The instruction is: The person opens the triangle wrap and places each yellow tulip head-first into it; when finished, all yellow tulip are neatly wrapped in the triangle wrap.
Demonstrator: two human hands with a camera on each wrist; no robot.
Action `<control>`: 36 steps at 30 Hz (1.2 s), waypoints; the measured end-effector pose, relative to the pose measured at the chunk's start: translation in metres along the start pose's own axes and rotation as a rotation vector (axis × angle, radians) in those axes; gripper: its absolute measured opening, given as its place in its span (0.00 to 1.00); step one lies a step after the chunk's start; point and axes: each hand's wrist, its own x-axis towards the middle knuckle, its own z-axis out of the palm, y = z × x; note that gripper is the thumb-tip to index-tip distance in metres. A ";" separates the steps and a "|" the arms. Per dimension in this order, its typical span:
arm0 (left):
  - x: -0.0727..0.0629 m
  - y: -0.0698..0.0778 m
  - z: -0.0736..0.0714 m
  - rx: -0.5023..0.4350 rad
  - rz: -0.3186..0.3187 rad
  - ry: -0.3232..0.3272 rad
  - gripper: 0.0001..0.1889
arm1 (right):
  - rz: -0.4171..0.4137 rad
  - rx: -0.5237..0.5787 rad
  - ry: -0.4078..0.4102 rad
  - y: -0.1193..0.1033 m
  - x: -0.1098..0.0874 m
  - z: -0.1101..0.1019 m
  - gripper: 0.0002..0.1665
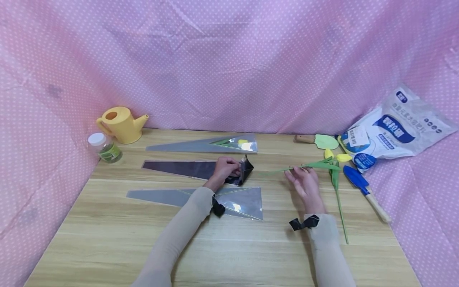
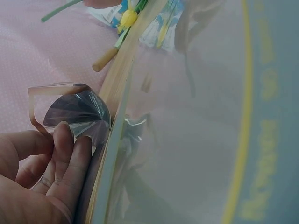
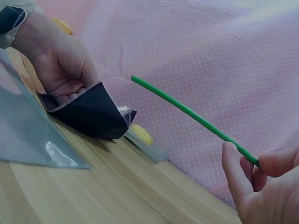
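Note:
My left hand (image 1: 225, 170) pinches the wide end of a dark flower sleeve (image 1: 175, 168), whose mouth stands open. In the left wrist view, the thumb and fingers of the left hand (image 2: 44, 175) are at the edge of the sleeve's clear film (image 2: 77, 109). Off to the right, my right hand (image 1: 305, 186) holds a yellow artificial tulip (image 1: 319, 164) by its green stem. The right wrist view shows the bare stem end (image 3: 187, 111) pointing towards the sleeve mouth (image 3: 93, 114), apart from it. A second tulip (image 1: 340, 207) lies beyond the right hand, its leaves overlapping the held one.
Behind is a sleeve (image 1: 179, 146) with a yellow tulip inside; a grey clear-fronted sleeve (image 1: 244, 201) lies nearer. A yellow watering can (image 1: 123, 125) and lidded jar (image 1: 109, 151) stand left. Right are a green trowel (image 1: 325, 141), blue trowel (image 1: 356, 177) and white bag (image 1: 401, 123).

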 end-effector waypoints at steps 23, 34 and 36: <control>0.000 -0.001 0.001 -0.026 0.016 0.005 0.07 | -0.108 0.048 0.091 0.012 0.012 0.018 0.13; -0.001 0.000 0.001 -0.027 0.017 0.008 0.07 | -0.162 0.018 0.117 0.021 0.017 0.025 0.16; -0.001 0.000 0.002 -0.026 0.013 0.010 0.07 | -0.163 0.003 0.118 0.024 0.018 0.025 0.16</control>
